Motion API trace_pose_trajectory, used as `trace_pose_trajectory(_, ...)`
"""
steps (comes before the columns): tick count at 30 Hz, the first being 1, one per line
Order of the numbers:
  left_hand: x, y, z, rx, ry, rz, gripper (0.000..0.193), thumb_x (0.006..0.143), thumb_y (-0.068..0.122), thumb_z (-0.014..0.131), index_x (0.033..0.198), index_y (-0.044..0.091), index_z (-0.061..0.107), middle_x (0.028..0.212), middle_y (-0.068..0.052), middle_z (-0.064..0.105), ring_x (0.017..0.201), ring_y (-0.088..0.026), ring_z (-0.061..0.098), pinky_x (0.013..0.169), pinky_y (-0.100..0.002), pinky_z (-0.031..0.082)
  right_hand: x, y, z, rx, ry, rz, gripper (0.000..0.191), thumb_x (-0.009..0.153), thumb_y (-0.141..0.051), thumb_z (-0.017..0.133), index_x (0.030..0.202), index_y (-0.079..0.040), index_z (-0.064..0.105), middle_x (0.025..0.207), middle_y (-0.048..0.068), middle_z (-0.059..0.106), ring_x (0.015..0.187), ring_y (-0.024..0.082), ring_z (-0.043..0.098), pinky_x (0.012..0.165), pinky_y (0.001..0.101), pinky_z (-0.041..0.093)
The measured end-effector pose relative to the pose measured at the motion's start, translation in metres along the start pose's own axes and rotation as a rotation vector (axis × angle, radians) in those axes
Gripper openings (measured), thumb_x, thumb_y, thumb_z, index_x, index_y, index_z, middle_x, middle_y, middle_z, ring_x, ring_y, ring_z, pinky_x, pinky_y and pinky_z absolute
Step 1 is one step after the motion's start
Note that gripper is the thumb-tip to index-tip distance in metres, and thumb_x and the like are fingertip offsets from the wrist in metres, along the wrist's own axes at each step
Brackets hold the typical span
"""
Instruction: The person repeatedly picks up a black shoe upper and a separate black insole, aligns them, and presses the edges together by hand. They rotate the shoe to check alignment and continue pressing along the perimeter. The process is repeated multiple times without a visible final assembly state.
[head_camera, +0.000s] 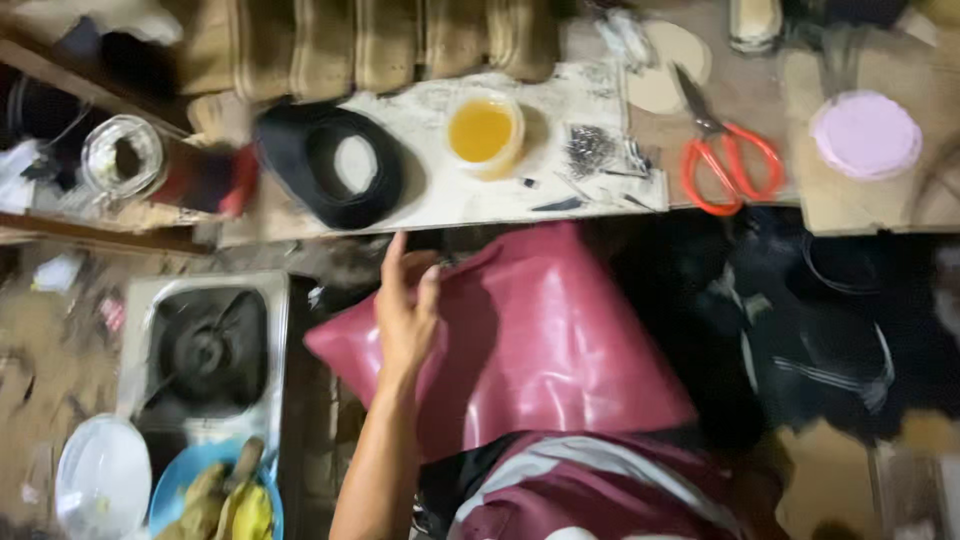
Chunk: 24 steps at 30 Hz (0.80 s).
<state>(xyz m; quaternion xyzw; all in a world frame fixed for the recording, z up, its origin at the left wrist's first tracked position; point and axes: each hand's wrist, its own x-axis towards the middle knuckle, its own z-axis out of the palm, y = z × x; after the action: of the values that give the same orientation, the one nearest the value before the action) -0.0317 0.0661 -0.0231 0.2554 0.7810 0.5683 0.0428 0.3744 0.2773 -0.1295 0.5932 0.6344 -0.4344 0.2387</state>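
My left hand (405, 305) reaches up from the bottom middle and grips the upper left edge of a large maroon sheet of leather-like material (545, 345), thumb and fingers pinching it. The sheet lies over my lap and slopes down to the left. My right hand is hidden, probably under the sheet. Beyond the sheet, on a white board (600, 95), stand a small tub of yellow glue (483, 132), a black oval shoe upper (330, 165) and a pile of small nails (590, 150).
Orange-handled scissors (725, 155) and a pink round lid (865, 133) lie at the right. A single gas burner (205, 350) sits at the left, with a white plate (100, 475) and a blue plate with bananas (215, 495) below. Dark cloth lies right.
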Motion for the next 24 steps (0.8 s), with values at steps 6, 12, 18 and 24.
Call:
trace_pose_trajectory(6, 0.043, -0.007, -0.024, 0.224, 0.105, -0.065, 0.078, 0.096, 0.012, 0.070, 0.161, 0.011, 0.026, 0.110, -0.014, 0.073, 0.093, -0.025, 0.072, 0.083, -0.035, 0.056, 0.012, -0.073, -0.030, 0.064, 0.117, -0.279, 0.057, 0.091, -0.013, 0.071, 0.145, -0.005, 0.057, 0.125, 0.018, 0.074, 0.119, 0.025, 0.067, 0.103, 0.0359, 0.048)
trace_pose_trajectory(12, 0.059, -0.018, -0.030, 0.335, 0.140, 0.039, 0.071, 0.089, 0.010, 0.073, 0.153, 0.014, 0.044, 0.103, -0.014, 0.071, 0.091, -0.030, 0.071, 0.081, -0.040, 0.057, 0.009, -0.120, -0.048, 0.135, 0.296, -0.503, 0.054, 0.091, -0.011, 0.071, 0.144, -0.003, 0.061, 0.128, 0.019, 0.073, 0.120, 0.025, 0.068, 0.103, 0.0379, 0.050)
trace_pose_trajectory(18, 0.050, -0.018, -0.036, 0.364, 0.173, 0.090, 0.064, 0.091, 0.007, 0.072, 0.149, 0.014, 0.047, 0.110, -0.015, 0.068, 0.101, -0.034, 0.067, 0.086, -0.042, 0.053, 0.010, -0.144, -0.060, 0.048, 0.277, -0.639, 0.051, 0.090, -0.011, 0.071, 0.139, -0.002, 0.061, 0.127, 0.017, 0.072, 0.114, 0.024, 0.071, 0.095, 0.0381, 0.057)
trace_pose_trajectory(24, 0.043, -0.021, -0.043, 0.378, 0.108, 0.087, 0.068, 0.090, 0.008, 0.072, 0.153, 0.011, 0.046, 0.102, -0.017, 0.063, 0.097, -0.037, 0.063, 0.086, -0.045, 0.051, 0.003, -0.154, -0.060, -0.036, 0.349, -0.858, 0.044, 0.088, -0.011, 0.072, 0.131, -0.002, 0.068, 0.121, 0.014, 0.075, 0.103, 0.020, 0.075, 0.089, 0.0335, 0.058)
